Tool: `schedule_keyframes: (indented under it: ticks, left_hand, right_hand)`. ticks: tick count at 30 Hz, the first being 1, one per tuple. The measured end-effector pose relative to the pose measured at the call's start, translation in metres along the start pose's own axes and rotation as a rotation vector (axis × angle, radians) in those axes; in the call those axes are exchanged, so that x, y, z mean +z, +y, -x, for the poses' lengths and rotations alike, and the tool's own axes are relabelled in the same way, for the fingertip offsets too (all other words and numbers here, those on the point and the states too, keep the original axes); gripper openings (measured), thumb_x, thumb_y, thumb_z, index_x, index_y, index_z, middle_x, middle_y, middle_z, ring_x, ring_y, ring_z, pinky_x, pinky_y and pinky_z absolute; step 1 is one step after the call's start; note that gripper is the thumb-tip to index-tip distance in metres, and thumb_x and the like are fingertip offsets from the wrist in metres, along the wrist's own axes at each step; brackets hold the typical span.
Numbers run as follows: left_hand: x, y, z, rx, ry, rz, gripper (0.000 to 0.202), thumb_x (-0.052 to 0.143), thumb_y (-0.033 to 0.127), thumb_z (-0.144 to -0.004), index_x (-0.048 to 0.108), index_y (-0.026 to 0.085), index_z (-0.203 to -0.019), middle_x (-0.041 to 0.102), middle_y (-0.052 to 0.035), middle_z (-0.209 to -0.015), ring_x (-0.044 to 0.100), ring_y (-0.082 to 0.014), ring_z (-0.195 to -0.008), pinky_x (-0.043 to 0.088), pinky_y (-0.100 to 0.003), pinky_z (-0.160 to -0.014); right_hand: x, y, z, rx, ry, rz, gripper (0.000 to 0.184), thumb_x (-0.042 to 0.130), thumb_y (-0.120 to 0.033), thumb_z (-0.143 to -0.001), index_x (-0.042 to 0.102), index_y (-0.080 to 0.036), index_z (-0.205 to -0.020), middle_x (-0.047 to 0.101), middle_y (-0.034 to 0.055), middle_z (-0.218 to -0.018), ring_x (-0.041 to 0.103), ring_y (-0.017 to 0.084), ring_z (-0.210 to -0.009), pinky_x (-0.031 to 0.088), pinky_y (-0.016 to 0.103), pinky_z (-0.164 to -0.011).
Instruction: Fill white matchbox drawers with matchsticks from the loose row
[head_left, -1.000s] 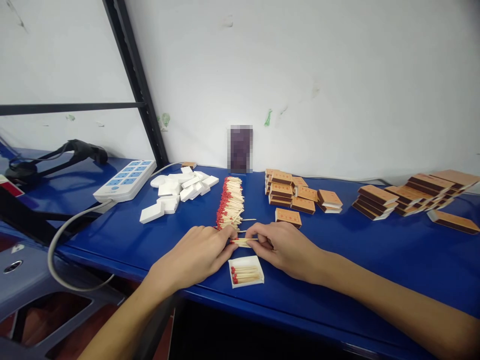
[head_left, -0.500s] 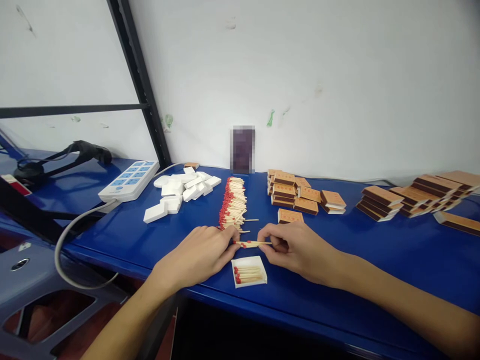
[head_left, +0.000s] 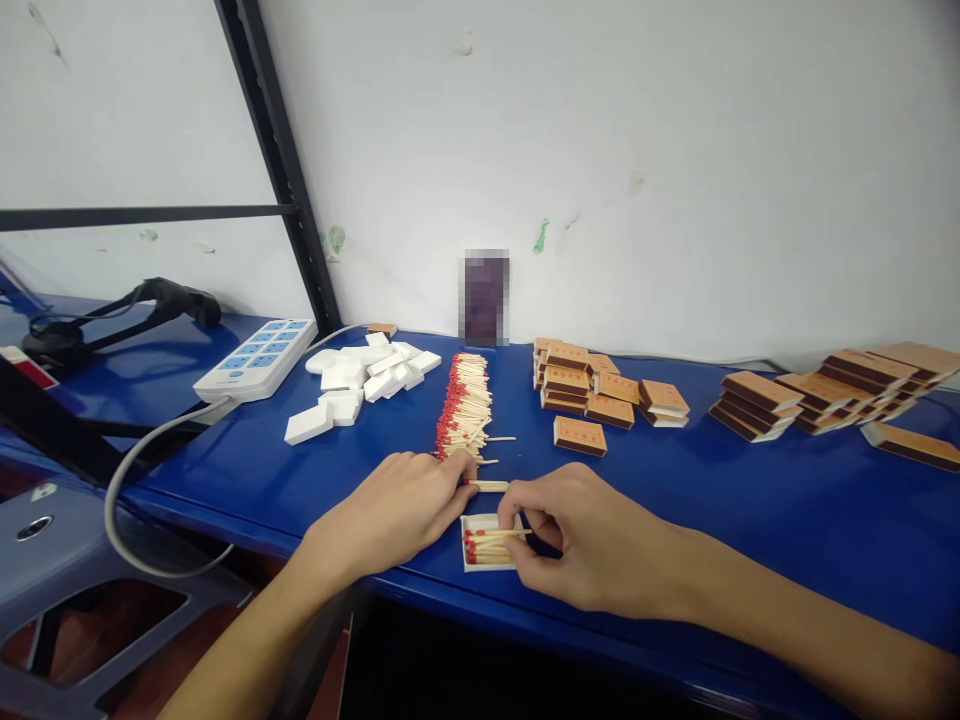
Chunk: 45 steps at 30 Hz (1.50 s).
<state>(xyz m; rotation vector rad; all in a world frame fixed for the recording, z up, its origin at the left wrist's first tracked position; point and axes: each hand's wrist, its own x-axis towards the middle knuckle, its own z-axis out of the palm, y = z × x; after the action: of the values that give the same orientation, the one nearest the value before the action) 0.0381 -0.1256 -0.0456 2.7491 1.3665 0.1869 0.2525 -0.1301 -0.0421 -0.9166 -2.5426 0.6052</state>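
Note:
My left hand (head_left: 409,503) is closed on a few matches (head_left: 491,487) by their red heads, the pale sticks pointing right. Between the thumb and fingers of my right hand (head_left: 577,535) are matches (head_left: 517,533), held low over a small white matchbox tray (head_left: 469,520). Several matches (head_left: 484,551) lie in that tray with their red heads to the left; my right fingers cover its right side. Just beyond my left hand stretches a long pile of loose matches (head_left: 469,405), red heads on the left.
White tray pieces (head_left: 364,375) lie heaped at the left, near a power strip (head_left: 257,358). Orange-brown matchboxes (head_left: 574,380) are stacked to the right of the pile, with more stacks (head_left: 847,395) farther right. A blurred dark object (head_left: 485,300) leans on the wall.
My right hand has moved down and toward me, from beside my left fingers to over the tray, carrying matches. My left hand has stayed put with some matches.

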Motion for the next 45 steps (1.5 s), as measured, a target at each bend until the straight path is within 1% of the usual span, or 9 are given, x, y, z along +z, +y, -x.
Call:
schedule_keyframes:
  ticks: [6, 9, 14, 18, 21, 29, 33, 38, 45]
  left_hand:
    - [-0.001, 0.001, 0.001, -0.005, -0.020, 0.022, 0.022, 0.031, 0.033, -0.103, 0.049, 0.021, -0.101, 0.065, -0.0016, -0.081, 0.065, -0.0234, -0.072, 0.041, -0.032, -0.062]
    - [-0.001, 0.001, 0.001, 0.002, -0.018, 0.017, 0.022, 0.030, 0.033, -0.103, 0.049, 0.021, -0.104, 0.066, -0.0022, -0.082, 0.066, -0.0240, -0.073, 0.042, -0.032, -0.063]
    - [-0.002, 0.001, 0.000, 0.010, -0.008, 0.034, 0.023, 0.030, 0.032, -0.103, 0.049, 0.020, -0.106, 0.065, -0.0032, -0.083, 0.065, -0.0233, -0.072, 0.042, -0.032, -0.063]
    - [-0.002, 0.000, 0.001, 0.017, 0.012, 0.102, 0.021, 0.030, 0.032, -0.103, 0.046, 0.020, -0.109, 0.065, -0.0031, -0.088, 0.065, -0.0217, -0.075, 0.043, -0.031, -0.066]
    - [-0.004, 0.001, 0.005, 0.040, 0.010, 0.144, 0.020, 0.030, 0.033, -0.103, 0.046, 0.021, -0.108, 0.063, -0.0009, -0.084, 0.063, -0.0199, -0.073, 0.041, -0.030, -0.065]
    - [-0.015, 0.012, 0.016, 0.087, -0.043, 0.113, 0.022, 0.030, 0.033, -0.103, 0.047, 0.022, -0.094, 0.054, 0.0040, -0.068, 0.052, -0.0158, -0.060, 0.033, -0.029, -0.059]
    - [-0.013, 0.011, 0.017, 0.102, -0.067, 0.149, 0.017, 0.035, 0.030, -0.101, 0.048, 0.023, -0.094, 0.054, 0.0049, -0.066, 0.050, -0.0152, -0.059, 0.031, -0.028, -0.058]
    - [-0.013, 0.009, 0.015, 0.096, -0.062, 0.218, 0.018, 0.037, 0.030, -0.100, 0.051, 0.022, -0.093, 0.053, 0.0054, -0.064, 0.051, -0.0141, -0.058, 0.032, -0.028, -0.059]
    - [-0.015, 0.009, 0.015, 0.082, -0.073, 0.297, 0.018, 0.035, 0.034, -0.101, 0.050, 0.024, -0.100, 0.054, 0.0070, -0.063, 0.050, -0.0132, -0.059, 0.033, -0.027, -0.060]
  right_hand:
    - [0.000, 0.004, 0.002, 0.004, 0.025, -0.026, 0.008, 0.057, -0.021, -0.079, 0.062, -0.017, -0.084, 0.038, -0.0099, -0.049, 0.035, 0.005, -0.043, 0.031, 0.019, -0.049]
    - [-0.003, 0.008, 0.004, -0.050, 0.064, -0.037, 0.007, 0.057, -0.021, -0.080, 0.060, -0.018, -0.085, 0.038, -0.0087, -0.054, 0.035, 0.006, -0.046, 0.031, 0.020, -0.048]
    - [-0.006, 0.016, 0.006, -0.182, 0.227, 0.026, 0.010, 0.056, -0.018, -0.079, 0.057, -0.017, -0.089, 0.048, -0.0038, -0.068, 0.043, 0.008, -0.056, 0.036, 0.021, -0.053]
    - [-0.006, 0.025, 0.005, -0.207, 0.373, 0.032, 0.003, 0.054, -0.017, -0.084, 0.054, -0.018, -0.086, 0.044, -0.0051, -0.063, 0.041, 0.009, -0.054, 0.036, 0.021, -0.051]
    - [-0.006, 0.031, 0.004, -0.185, 0.403, 0.023, 0.002, 0.053, -0.018, -0.086, 0.055, -0.019, -0.087, 0.041, -0.0064, -0.059, 0.039, 0.009, -0.051, 0.035, 0.021, -0.048]
    - [-0.006, 0.034, 0.002, -0.128, 0.300, 0.006, 0.006, 0.051, -0.021, -0.089, 0.056, -0.019, -0.085, 0.045, -0.0050, -0.059, 0.040, 0.009, -0.051, 0.035, 0.021, -0.049]
    - [-0.007, 0.030, 0.003, -0.151, 0.192, 0.015, 0.008, 0.051, -0.023, -0.090, 0.057, -0.018, -0.087, 0.047, -0.0043, -0.062, 0.040, 0.009, -0.053, 0.035, 0.021, -0.051]
    - [-0.005, 0.028, 0.004, -0.168, 0.115, -0.005, 0.009, 0.051, -0.023, -0.090, 0.058, -0.018, -0.091, 0.047, -0.0044, -0.064, 0.041, 0.008, -0.053, 0.034, 0.021, -0.052]
    - [-0.004, 0.027, 0.003, -0.165, 0.123, 0.063, 0.010, 0.053, -0.026, -0.089, 0.059, -0.018, -0.090, 0.050, -0.0032, -0.063, 0.046, 0.012, -0.061, 0.038, 0.026, -0.064]
